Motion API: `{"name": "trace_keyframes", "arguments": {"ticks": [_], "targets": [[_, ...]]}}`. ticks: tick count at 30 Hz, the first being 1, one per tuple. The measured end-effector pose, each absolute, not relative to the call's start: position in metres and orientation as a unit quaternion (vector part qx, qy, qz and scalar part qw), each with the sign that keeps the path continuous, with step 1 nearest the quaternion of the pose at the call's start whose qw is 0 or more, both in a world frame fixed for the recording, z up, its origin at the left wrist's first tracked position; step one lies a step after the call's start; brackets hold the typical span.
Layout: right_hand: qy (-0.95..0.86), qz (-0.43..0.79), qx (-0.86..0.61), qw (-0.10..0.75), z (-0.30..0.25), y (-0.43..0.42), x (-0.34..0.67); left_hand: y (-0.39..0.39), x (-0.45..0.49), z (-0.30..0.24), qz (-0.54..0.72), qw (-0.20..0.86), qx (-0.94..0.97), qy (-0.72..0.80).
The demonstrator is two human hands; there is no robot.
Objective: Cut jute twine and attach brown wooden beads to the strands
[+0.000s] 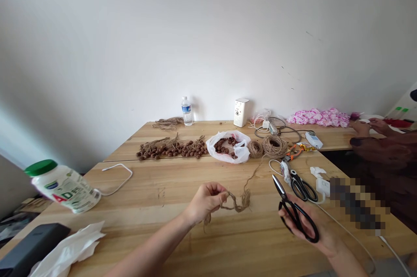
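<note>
My left hand is closed, pinching a bundle of jute twine over the near middle of the table. Some strands hang below the fist, and the frayed end sticks out to the right. A single strand runs from there up toward the large twine ball. To the right, my right hand holds black-handled scissors, their blades pointing up and left. The scissors lie across the palm, and the blades look closed. They are apart from the twine.
Behind are a plastic bag of brown nuts or beads, a smaller twine ball and nut-like clusters tied with twine. Second scissors, pliers and cables lie right. A green-lidded jar stands left. Another person's hands work far right.
</note>
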State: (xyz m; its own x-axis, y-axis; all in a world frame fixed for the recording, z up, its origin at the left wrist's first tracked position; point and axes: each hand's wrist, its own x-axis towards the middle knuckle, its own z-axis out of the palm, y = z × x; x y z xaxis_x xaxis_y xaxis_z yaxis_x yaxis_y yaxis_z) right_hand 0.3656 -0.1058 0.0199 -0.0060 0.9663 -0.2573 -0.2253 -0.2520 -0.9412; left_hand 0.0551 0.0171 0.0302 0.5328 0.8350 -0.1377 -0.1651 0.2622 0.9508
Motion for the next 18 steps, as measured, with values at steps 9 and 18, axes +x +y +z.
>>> {"name": "trace_keyframes", "arguments": {"ticks": [9, 18], "targets": [[-0.641, 0.504, -0.428, 0.39, 0.033, -0.063, 0.29, 0.021, 0.055, 0.023, 0.36, 0.715, 0.499, 0.332], [-0.81, 0.147, -0.51, 0.249, 0.048, -0.023, 0.266, 0.027, 0.054, 0.016, 0.372, 0.697, 0.515, 0.334]]}}
